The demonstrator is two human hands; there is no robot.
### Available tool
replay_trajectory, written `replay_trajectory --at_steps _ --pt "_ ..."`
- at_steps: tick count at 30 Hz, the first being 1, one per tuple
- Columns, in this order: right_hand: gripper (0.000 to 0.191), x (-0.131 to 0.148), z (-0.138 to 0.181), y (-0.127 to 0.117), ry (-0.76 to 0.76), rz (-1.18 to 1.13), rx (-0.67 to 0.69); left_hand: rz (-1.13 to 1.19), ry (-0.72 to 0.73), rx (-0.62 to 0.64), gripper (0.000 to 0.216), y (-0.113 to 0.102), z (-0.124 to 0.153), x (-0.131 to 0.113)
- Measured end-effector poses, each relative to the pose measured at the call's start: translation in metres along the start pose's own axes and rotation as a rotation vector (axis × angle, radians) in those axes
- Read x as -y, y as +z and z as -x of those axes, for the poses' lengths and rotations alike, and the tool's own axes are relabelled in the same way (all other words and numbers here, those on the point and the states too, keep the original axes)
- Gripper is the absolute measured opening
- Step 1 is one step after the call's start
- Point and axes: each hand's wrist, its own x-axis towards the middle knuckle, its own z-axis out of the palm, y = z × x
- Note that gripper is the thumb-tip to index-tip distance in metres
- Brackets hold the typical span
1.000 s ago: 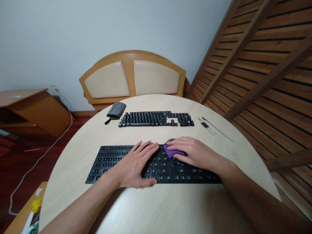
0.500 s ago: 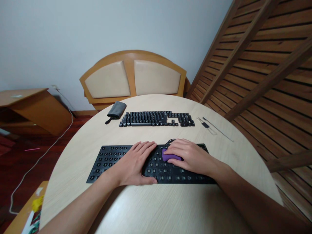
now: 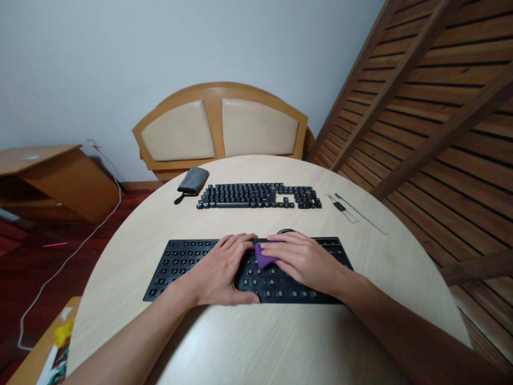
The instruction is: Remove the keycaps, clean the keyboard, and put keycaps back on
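A black keyboard with its keycaps off lies across the table in front of me, bare switches showing. My left hand spans its middle, fingertips at the far edge and thumb along the near edge, holding it down. Right of that, my right hand presses a bunched purple cloth onto the switches, fingers closed over it. Part of the cloth is hidden under the fingers. Beyond the keyboard the removed black keycaps stand in rows, laid out like a keyboard.
At the back left of the round table lies a grey pouch. A wire keycap puller and a thin metal rod are on the right. A cable loops behind the keyboard. A chair stands opposite.
My right hand has slid the purple cloth left along the keyboard, closer to my left hand. My left hand stays in place on the keyboard.
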Motion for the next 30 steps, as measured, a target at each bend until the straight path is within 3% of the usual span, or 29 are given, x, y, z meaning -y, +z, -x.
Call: replay_trajectory --at_steps 6,14,22,27,30 --pt "0.025 0.003 -0.001 0.000 -0.105 0.045 0.112 -0.002 -0.008 -0.002 0.087 0.001 -0.001 0.000" --pt "0.022 0.012 -0.004 -0.005 -0.180 0.003 0.100 0.009 -0.008 -0.004 0.092 0.000 -0.001 0.000" --pt "0.030 -0.007 0.006 -0.022 0.072 0.067 -0.112 0.033 0.008 -0.026 0.092 0.002 0.000 0.002" --pt "0.022 -0.003 0.004 -0.018 -0.012 -0.027 0.069 0.019 -0.006 -0.006 0.091 0.001 0.000 0.000" --pt "0.018 0.003 0.002 -0.018 -0.005 -0.086 0.111 0.030 -0.006 -0.002 0.093 0.000 0.000 0.001"
